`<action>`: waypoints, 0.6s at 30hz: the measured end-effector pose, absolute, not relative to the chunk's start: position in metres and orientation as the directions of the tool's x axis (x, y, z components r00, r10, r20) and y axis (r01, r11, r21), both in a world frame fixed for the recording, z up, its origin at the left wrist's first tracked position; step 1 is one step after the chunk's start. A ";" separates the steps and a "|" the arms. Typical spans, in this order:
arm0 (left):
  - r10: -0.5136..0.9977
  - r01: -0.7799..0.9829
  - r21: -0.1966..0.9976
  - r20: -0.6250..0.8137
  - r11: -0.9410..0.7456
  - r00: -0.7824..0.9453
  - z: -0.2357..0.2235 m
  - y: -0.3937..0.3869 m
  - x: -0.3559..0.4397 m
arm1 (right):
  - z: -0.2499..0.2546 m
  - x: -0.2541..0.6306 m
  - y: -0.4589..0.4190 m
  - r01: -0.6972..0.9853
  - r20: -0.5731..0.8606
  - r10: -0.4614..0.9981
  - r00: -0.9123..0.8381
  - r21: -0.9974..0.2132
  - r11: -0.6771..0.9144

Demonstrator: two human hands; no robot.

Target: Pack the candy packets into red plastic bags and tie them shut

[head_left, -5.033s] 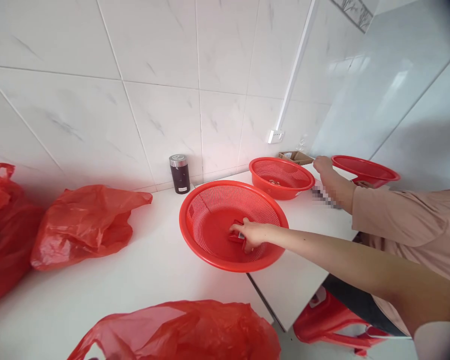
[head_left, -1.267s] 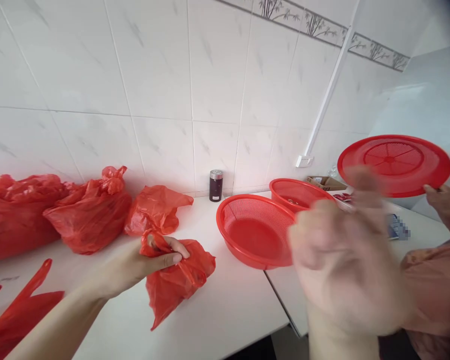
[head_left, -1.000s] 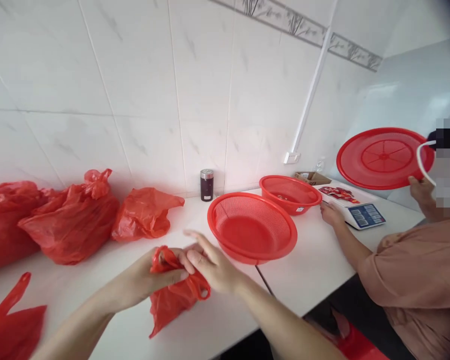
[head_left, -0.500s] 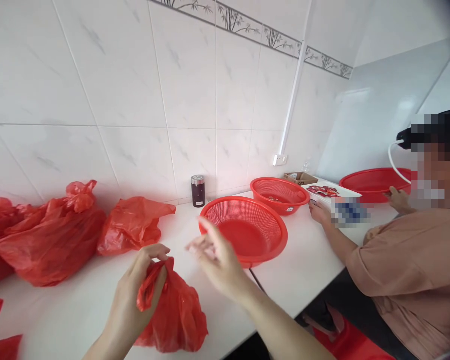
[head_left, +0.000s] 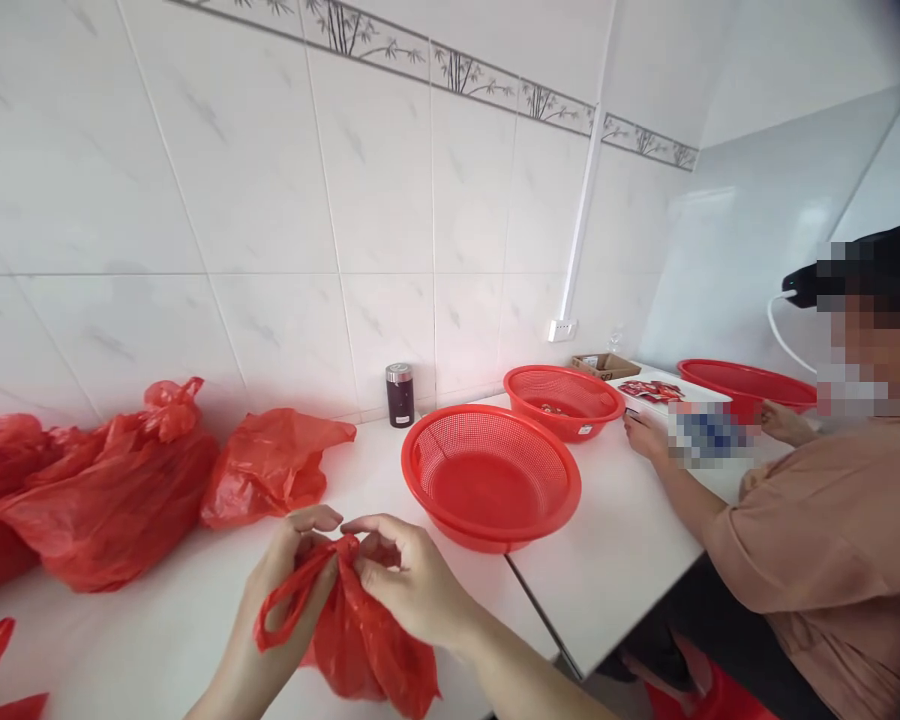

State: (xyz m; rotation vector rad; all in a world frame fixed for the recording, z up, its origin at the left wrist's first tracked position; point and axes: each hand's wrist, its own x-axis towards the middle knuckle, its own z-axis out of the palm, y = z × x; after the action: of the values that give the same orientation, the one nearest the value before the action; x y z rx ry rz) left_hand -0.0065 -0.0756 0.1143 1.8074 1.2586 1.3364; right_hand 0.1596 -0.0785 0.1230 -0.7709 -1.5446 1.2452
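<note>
A red plastic bag (head_left: pixel 367 645) stands on the white table in front of me, its top gathered upward. My left hand (head_left: pixel 285 580) grips the gathered neck, and a looped handle of the bag hangs over its thumb side. From the right, my right hand (head_left: pixel 405 575) pinches the same neck, thumb and fingers closed on the plastic. The fingertips of both hands nearly meet at the top. What the bag holds is hidden. Just beyond my right hand sits a red perforated basket (head_left: pixel 487 535) with nothing visible inside.
Several red bags (head_left: pixel 120 510) line the wall on the left, with a smaller red bag (head_left: pixel 270 470) beside them. A dark flask (head_left: pixel 400 396) stands by the wall. A second red basket (head_left: pixel 562 425) holds small items. At right, a co-worker (head_left: pixel 817 530) sits by a white tray (head_left: pixel 709 395).
My right hand has come down and left from above the basket edge and taken hold of the bag's neck. The left hand has kept its grip. The view has shifted slightly.
</note>
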 end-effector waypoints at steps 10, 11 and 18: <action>0.892 0.463 0.780 0.448 -0.422 0.059 0.117 -0.090 -0.006 | 0.130 0.166 -0.084 -0.079 0.393 0.914 -0.104 -0.919 0.386; 0.883 0.480 0.759 0.463 -0.440 0.077 0.117 -0.089 -0.006 | 0.129 0.166 -0.086 -0.052 0.377 0.907 -0.187 -0.926 0.374; 0.962 0.536 0.803 0.265 -0.261 0.071 0.097 -0.093 -0.038 | 0.098 0.171 -0.093 0.106 0.320 0.942 -0.106 -0.938 0.331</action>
State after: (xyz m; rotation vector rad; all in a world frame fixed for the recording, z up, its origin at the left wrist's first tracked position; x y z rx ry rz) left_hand -0.0378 -0.0926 0.0971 1.8475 1.4821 1.0953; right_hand 0.1708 -0.0933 0.0984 -1.0008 -1.5010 0.9587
